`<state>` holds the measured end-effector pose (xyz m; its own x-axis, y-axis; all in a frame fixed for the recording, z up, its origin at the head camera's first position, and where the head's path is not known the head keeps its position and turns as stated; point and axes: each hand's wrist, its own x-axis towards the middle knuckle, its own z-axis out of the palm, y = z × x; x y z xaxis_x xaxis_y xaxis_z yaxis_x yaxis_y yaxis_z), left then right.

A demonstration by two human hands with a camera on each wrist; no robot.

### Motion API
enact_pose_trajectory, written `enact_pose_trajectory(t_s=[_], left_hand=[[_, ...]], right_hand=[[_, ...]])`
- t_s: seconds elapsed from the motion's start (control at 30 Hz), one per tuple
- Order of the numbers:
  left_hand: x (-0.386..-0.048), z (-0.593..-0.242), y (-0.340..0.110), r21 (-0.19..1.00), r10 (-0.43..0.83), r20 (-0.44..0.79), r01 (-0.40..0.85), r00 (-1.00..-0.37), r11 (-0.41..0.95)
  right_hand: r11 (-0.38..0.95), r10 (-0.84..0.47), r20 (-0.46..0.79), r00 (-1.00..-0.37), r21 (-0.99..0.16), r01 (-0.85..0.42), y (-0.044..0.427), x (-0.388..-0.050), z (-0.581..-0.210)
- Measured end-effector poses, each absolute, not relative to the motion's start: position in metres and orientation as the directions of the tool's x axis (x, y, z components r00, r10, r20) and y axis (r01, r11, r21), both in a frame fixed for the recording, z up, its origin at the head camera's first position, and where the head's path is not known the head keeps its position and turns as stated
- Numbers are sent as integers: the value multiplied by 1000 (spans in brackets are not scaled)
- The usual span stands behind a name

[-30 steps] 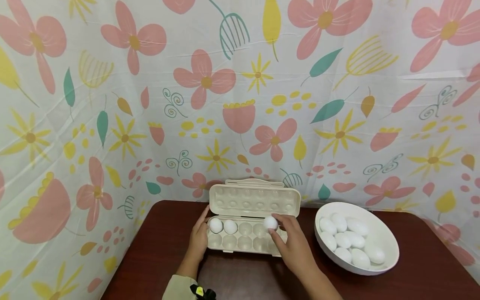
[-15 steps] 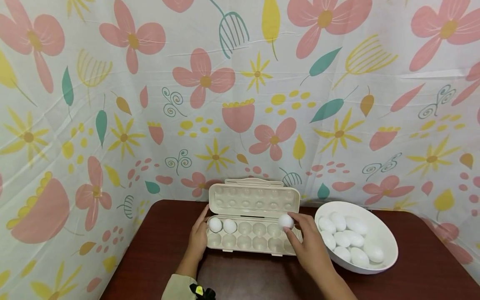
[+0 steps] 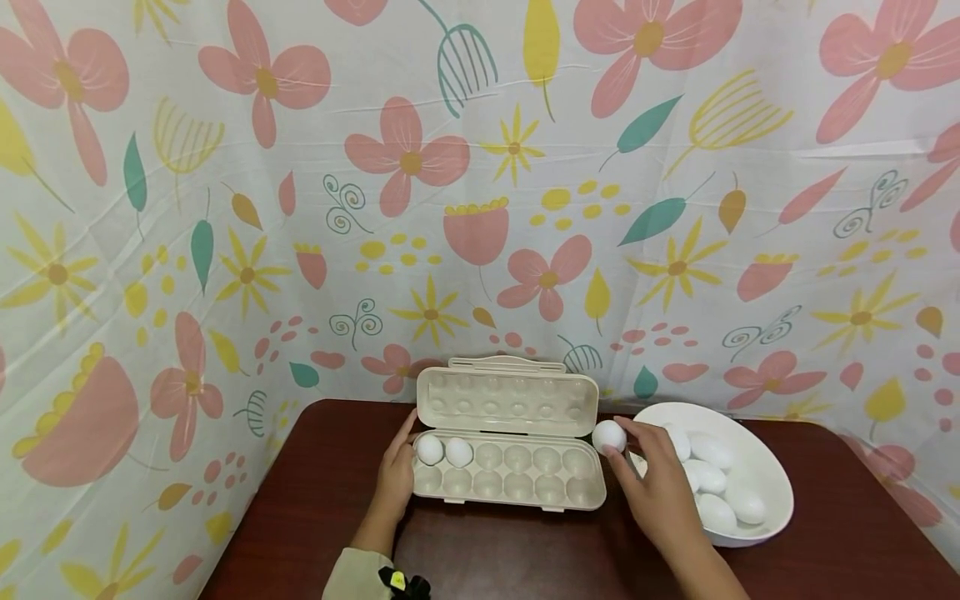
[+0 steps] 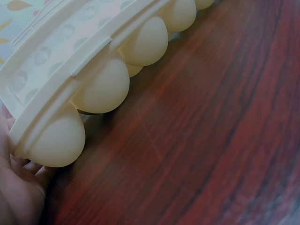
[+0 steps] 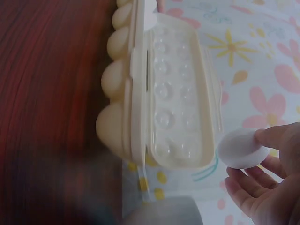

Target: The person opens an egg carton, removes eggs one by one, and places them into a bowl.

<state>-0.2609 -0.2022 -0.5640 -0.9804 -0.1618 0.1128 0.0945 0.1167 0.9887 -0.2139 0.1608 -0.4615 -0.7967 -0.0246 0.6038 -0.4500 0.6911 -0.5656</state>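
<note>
A cream egg carton [image 3: 517, 503] lies with its lid raised at the back. Two white eggs [image 3: 459, 452] sit in the back row's leftmost cups. My left hand [image 3: 395, 482] holds the carton's left end; in the left wrist view its fingers [image 4: 29, 167] curl against the corner, partly hidden by it. Between thumb and fingers, my right hand [image 3: 660, 487] pinches another white egg [image 3: 609, 437], just off the carton's right end and beside the bowl. The right wrist view shows this held egg [image 5: 241, 149] clear of the carton lid [image 5: 180, 93].
A white bowl [image 3: 776, 475] with several white eggs [image 3: 712, 451] stands on the right, partly behind my right hand. The dark red-brown table [image 3: 480, 554] has a floral cloth [image 3: 517, 208] hanging right behind its back edge and along the left.
My right hand has carried the egg to the right, from over the carton's cups to beyond its right end. The left hand and carton have stayed in place.
</note>
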Motion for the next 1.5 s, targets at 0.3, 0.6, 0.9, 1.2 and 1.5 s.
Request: enact_pose_trajectory(t_s=[0.3, 0.6, 0.9, 1.2, 1.5], left_hand=[[-261, -565, -203, 989, -159, 118, 101, -980, 110], [-260, -564, -202, 987, -146, 122, 105, -982, 118], [-260, -565, -203, 988, -141, 126, 111, -982, 111], [-259, -565, -203, 989, -136, 126, 114, -983, 94], [-254, -551, -201, 992, -144, 95, 82, -985, 91]], right_hand=[[707, -5, 619, -785, -553, -441, 181, -211, -463], [762, 16, 597, -802, -526, -377, 205, -208, -469], [769, 16, 607, -795, -516, -378, 223, -208, -477], [809, 23, 542, -840, -504, -303, 238, -207, -483], [834, 18, 479, -878, -492, -251, 249, -205, -488]])
